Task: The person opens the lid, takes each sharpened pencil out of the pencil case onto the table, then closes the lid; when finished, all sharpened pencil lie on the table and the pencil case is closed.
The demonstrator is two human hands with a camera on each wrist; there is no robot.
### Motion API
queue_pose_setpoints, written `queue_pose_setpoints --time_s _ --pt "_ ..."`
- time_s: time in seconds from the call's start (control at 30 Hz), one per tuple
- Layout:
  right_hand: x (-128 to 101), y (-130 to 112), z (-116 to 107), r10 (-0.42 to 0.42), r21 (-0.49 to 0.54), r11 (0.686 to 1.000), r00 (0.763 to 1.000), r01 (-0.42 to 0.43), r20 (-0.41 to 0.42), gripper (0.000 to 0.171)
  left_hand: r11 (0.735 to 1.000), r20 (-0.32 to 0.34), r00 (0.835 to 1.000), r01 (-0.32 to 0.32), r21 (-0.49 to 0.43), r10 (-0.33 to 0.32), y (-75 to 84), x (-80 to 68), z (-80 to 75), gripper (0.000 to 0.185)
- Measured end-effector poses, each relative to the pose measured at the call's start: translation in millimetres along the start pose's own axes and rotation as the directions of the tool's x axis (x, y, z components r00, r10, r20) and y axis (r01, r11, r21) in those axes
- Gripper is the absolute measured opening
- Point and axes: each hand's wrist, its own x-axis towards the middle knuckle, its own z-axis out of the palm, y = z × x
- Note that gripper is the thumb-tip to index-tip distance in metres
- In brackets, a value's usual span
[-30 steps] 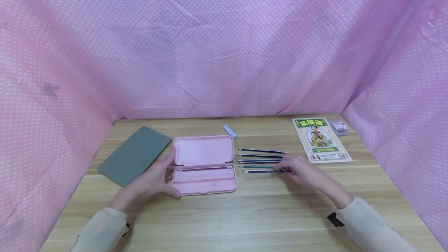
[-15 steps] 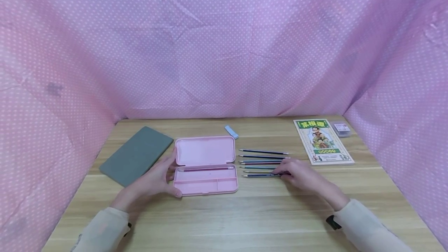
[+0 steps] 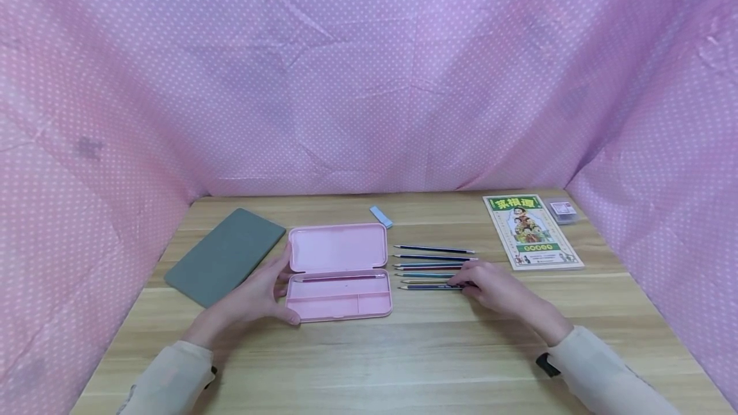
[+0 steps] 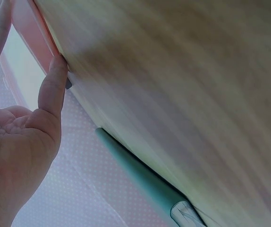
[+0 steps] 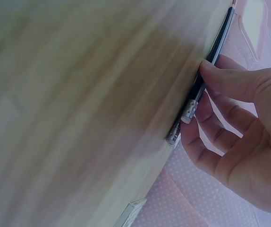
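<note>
Head view, from left to right: a flat grey-green rectangular pad (image 3: 225, 256) lies at an angle on the pale wooden table (image 3: 403, 351), and just right of it the left hand (image 3: 254, 296) holds the left end of an open pink plastic pencil case (image 3: 338, 271), thumb on the near corner and fingers spread against the hinge side; the left wrist view shows the thumb (image 4: 52, 90) straight against the case's pink wall. One dark pencil (image 3: 340, 278) lies inside the tray's long compartment. Behind the case sits a small light-blue eraser (image 3: 380, 216). Right of the case a row of pencils (image 3: 432, 261) lies parallel on the table, and the right hand (image 3: 490, 284) pinches the eraser end of the nearest one, a dark blue pencil with a metal ferrule (image 3: 429, 287), which lies on the wood just in front of the rest; the right wrist view shows its thumb (image 5: 230, 82) and fingers curled around that end. The two hands are well apart. Farther right lie a green and cream printed booklet (image 3: 532, 232) and a small clear box (image 3: 562, 211).
</note>
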Motion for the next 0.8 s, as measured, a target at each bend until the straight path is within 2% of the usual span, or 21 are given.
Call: queue_pose_setpoints --time_s 0.8 --pt "0.7 -3.3 -0.6 0.012 0.017 1.000 1.000 -0.012 -0.001 0.032 1.000 -0.001 1.000 -0.005 0.024 0.005 -0.6 -0.2 -0.2 0.147"
